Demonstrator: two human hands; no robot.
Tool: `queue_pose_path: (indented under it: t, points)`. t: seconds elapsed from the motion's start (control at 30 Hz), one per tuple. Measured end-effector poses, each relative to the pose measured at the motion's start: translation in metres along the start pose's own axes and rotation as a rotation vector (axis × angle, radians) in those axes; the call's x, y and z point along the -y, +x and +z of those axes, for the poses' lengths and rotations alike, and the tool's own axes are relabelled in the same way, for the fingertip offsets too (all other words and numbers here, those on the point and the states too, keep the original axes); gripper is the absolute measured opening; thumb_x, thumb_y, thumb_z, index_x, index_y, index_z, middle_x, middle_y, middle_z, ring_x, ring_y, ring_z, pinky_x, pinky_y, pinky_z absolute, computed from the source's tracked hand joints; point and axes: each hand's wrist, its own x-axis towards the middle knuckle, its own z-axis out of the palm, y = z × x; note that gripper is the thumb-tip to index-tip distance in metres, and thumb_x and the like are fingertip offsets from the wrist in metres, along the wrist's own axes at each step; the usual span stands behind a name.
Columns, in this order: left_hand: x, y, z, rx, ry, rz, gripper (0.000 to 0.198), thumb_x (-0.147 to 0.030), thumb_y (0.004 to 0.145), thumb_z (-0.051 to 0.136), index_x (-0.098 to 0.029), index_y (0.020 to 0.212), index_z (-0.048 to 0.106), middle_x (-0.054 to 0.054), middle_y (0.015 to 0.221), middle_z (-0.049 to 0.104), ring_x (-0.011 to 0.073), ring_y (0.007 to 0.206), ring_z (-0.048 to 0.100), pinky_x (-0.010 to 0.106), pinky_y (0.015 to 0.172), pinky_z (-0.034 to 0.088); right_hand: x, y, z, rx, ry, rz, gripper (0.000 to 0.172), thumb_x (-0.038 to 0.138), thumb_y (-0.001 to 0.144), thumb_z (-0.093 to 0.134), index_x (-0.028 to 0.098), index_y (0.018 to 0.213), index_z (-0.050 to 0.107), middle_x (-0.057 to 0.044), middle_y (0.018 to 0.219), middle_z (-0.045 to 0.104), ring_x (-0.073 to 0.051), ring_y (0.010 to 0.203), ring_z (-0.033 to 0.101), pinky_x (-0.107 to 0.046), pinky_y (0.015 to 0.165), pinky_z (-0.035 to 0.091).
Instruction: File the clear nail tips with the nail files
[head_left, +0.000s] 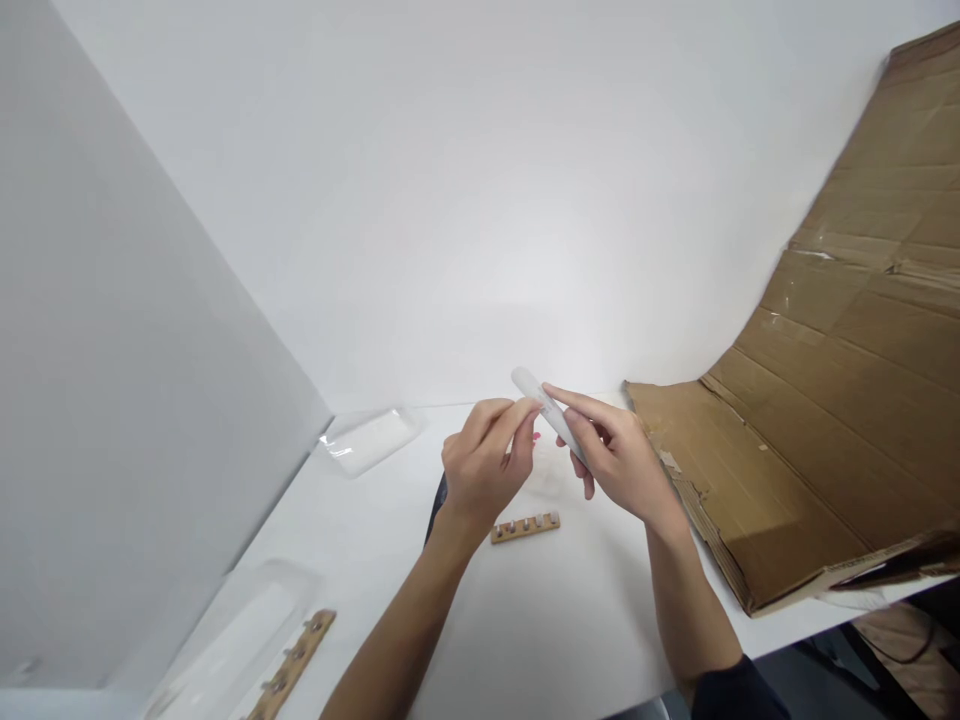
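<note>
Notably, the white stick [555, 415] is held clear of the white tabletop [570, 610], in the space between the person's 2 hands. Its long axis runs on a slant: the rounded far end points away and to the left, and the near end runs back toward the right palm, where the fingers hide its finish. Faint marks show along its upper face, too small to read.

The right hand [616, 455] is the nearer of the 2 and bears the stick, with the thumb along the near side, the forefinger laid forward along the far side and the remaining fingers curled beneath. The left hand [487, 455] comes in from the other side, thumb and forefinger tips brought together at the stick's left edge, short of the far end. Whether those tips pinch part of the stick, or some small item against it, cannot be told. Seen from the left hand, the stick lies just to the right, crossing in front of its fingertips; the far end stands free of all fingers.

Below the hands lies 1 wooden strip [525, 532] carrying a row of 5 pegs, apart from the stick. A small pink item [536, 437] shows in the gap between the hands; its nature cannot be determined. Flattened cardboard [780, 480] stands to the right, well apart from the stick.
</note>
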Motion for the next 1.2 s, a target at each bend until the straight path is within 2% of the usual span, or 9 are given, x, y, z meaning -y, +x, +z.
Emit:
queue_pose_path:
  t: [0.17, 0.23, 0.33, 0.4, 0.5, 0.57, 0.63, 0.9, 1.2]
  points:
    - [-0.001, -0.001, 0.000, -0.004, -0.010, -0.012, 0.017, -0.003, 0.091, 0.072, -0.020, 0.095, 0.075, -0.003, 0.078, 0.069, 0.0022, 0.043, 0.044, 0.020, 0.046, 0.038, 0.000, 0.000, 0.002, -0.009, -0.015, -0.012, 0.043, 0.035, 0.108, 0.048, 0.030, 0.146, 0.069, 0.003, 0.078, 0.061, -0.006, 0.049, 0.051, -0.017, 0.039, 0.053]
    - [-0.003, 0.000, -0.002, -0.003, -0.085, -0.098, 0.018, -0.003, 0.090, 0.073, -0.020, 0.094, 0.076, -0.003, 0.079, 0.068, 0.0019, 0.045, 0.042, 0.020, 0.047, 0.038, -0.001, 0.000, 0.001, -0.023, -0.014, -0.016, 0.043, 0.036, 0.108, 0.049, 0.030, 0.146, 0.069, 0.002, 0.078, 0.062, -0.007, 0.050, 0.052, -0.018, 0.039, 0.053]
    - [-0.004, 0.004, -0.006, 0.000, -0.346, -0.452, 0.010, -0.010, 0.091, 0.074, -0.020, 0.090, 0.078, -0.001, 0.081, 0.065, 0.0038, 0.052, 0.046, 0.020, 0.047, 0.035, -0.003, 0.000, -0.001, -0.176, -0.075, -0.045, 0.043, 0.037, 0.109, 0.050, 0.029, 0.148, 0.067, 0.001, 0.080, 0.064, -0.008, 0.053, 0.053, -0.019, 0.042, 0.053]
    - [-0.001, 0.008, -0.010, 0.021, -0.592, -0.748, 0.006, -0.021, 0.093, 0.075, -0.019, 0.087, 0.077, -0.001, 0.080, 0.062, 0.0033, 0.049, 0.040, 0.020, 0.042, 0.028, -0.004, 0.000, -0.001, -0.279, -0.144, -0.076, 0.045, 0.039, 0.109, 0.050, 0.028, 0.150, 0.065, -0.001, 0.084, 0.066, -0.010, 0.059, 0.056, -0.020, 0.046, 0.054]
    - [0.003, 0.014, -0.013, 0.084, -0.891, -1.088, 0.023, -0.039, 0.089, 0.081, -0.018, 0.084, 0.074, -0.006, 0.066, 0.048, 0.0016, 0.044, 0.021, 0.020, 0.038, 0.014, -0.004, 0.000, 0.001, -0.322, -0.193, -0.127, 0.046, 0.042, 0.108, 0.054, 0.027, 0.151, 0.063, -0.004, 0.094, 0.068, -0.012, 0.069, 0.059, -0.021, 0.050, 0.054]
    - [0.003, 0.017, -0.015, 0.114, -0.996, -1.209, 0.033, -0.046, 0.082, 0.087, -0.017, 0.082, 0.071, -0.009, 0.059, 0.035, 0.0020, 0.044, 0.017, 0.019, 0.038, 0.011, -0.004, -0.001, 0.005, -0.304, -0.197, -0.181, 0.045, 0.041, 0.108, 0.055, 0.028, 0.149, 0.064, -0.004, 0.098, 0.068, -0.012, 0.072, 0.059, -0.022, 0.051, 0.054]
    - [0.002, 0.020, -0.015, 0.131, -1.058, -1.264, 0.038, -0.048, 0.078, 0.091, -0.017, 0.079, 0.069, -0.010, 0.057, 0.029, 0.0023, 0.045, 0.015, 0.018, 0.038, 0.011, -0.005, -0.001, 0.009, -0.287, -0.211, -0.250, 0.042, 0.037, 0.108, 0.055, 0.029, 0.149, 0.065, -0.003, 0.096, 0.066, -0.013, 0.075, 0.059, -0.022, 0.054, 0.055]
    - [-0.003, 0.025, -0.019, 0.201, -1.169, -1.312, 0.039, -0.048, 0.075, 0.093, -0.016, 0.083, 0.073, -0.011, 0.055, 0.028, 0.0020, 0.045, 0.015, 0.016, 0.038, 0.015, -0.010, 0.001, 0.018, -0.248, -0.283, -0.475, 0.049, 0.025, 0.104, 0.065, 0.038, 0.151, 0.061, 0.000, 0.092, 0.058, -0.014, 0.080, 0.057, -0.024, 0.059, 0.052]
    - [-0.006, 0.026, -0.020, 0.254, -1.174, -1.343, 0.041, -0.050, 0.075, 0.093, -0.015, 0.087, 0.075, -0.012, 0.055, 0.023, 0.0026, 0.046, 0.012, 0.019, 0.040, 0.012, -0.019, 0.008, 0.023, -0.297, -0.339, -0.569, 0.049, 0.020, 0.103, 0.066, 0.039, 0.148, 0.064, -0.002, 0.099, 0.058, -0.014, 0.082, 0.058, -0.026, 0.065, 0.056]
